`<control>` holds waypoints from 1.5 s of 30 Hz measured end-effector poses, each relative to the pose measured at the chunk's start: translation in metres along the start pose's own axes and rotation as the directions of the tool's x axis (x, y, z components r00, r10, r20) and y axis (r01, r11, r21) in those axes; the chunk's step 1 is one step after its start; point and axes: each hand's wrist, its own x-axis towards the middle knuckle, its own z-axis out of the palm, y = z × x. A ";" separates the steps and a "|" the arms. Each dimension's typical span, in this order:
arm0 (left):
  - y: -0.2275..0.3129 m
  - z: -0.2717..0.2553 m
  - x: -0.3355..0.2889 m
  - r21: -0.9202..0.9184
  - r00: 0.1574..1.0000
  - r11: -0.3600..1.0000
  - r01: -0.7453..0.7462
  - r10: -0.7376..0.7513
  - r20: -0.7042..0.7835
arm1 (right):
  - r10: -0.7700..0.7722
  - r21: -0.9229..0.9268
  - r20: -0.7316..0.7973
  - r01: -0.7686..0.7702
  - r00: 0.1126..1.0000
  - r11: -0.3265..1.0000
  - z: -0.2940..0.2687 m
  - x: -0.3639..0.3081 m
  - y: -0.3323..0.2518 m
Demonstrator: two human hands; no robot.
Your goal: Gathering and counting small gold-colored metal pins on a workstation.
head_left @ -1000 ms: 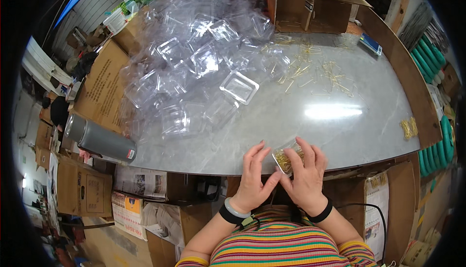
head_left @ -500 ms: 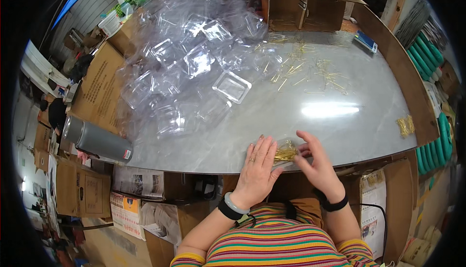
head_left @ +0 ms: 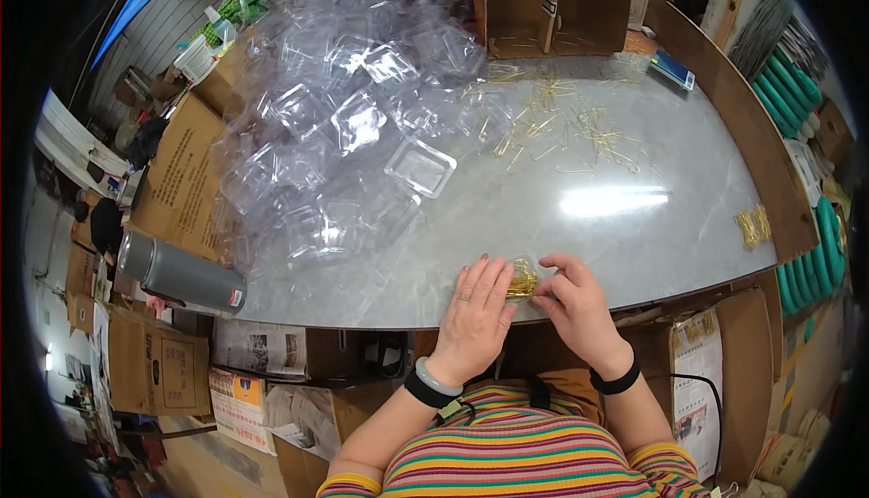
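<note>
At the table's near edge lies a small clear plastic box (head_left: 522,279) with a bundle of thin gold wire pins inside. My left hand (head_left: 472,317) rests flat over the box's left side, fingers stretched out. Against its right edge, my right hand (head_left: 579,308) has thumb and fingers bent together in a pinch. The exact contact under those fingertips is hard to see. Loose gold wire pins (head_left: 599,140) are scattered across the far middle of the table. To their left rises a big heap of clear plastic boxes (head_left: 359,122).
A grey bottle (head_left: 186,270) lies at the table's left edge. Small gold bundles (head_left: 753,226) sit by the right wooden border (head_left: 729,122). At the back are a blue box (head_left: 672,71) and an open cardboard box (head_left: 588,27). Cardboard boxes stand below the near edge.
Both hands and the small box have shifted slightly left. My right hand's raised index finger has curled down toward the box's edge. My left hand stays flat over it.
</note>
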 end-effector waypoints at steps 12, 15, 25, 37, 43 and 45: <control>0.000 0.002 -0.004 0.036 1.000 0.999 0.001 -0.001 -0.014 | -0.035 -0.108 0.034 0.038 0.999 0.993 0.007 0.007 -0.005; 0.000 0.003 -0.005 0.088 1.000 0.996 -0.002 0.003 -0.012 | -0.070 -0.236 -0.147 0.034 0.987 0.971 0.014 0.000 -0.008; -0.006 0.004 -0.007 0.052 1.000 0.999 -0.014 0.013 0.029 | 0.017 -0.161 0.340 0.041 0.940 0.986 -0.009 0.003 -0.017; -0.017 -0.017 -0.002 0.045 0.995 0.998 -0.031 0.027 0.094 | 0.578 -0.630 0.099 -0.398 0.810 0.667 -0.081 0.139 0.173; -0.017 -0.023 -0.005 -0.026 0.994 0.999 -0.028 0.031 0.106 | 0.143 -0.527 0.508 0.176 0.849 0.831 -0.037 0.107 0.097; -0.017 -0.023 -0.006 -0.033 0.994 0.999 -0.033 0.036 0.106 | 0.061 -0.465 0.560 0.253 0.826 0.848 -0.045 0.089 0.091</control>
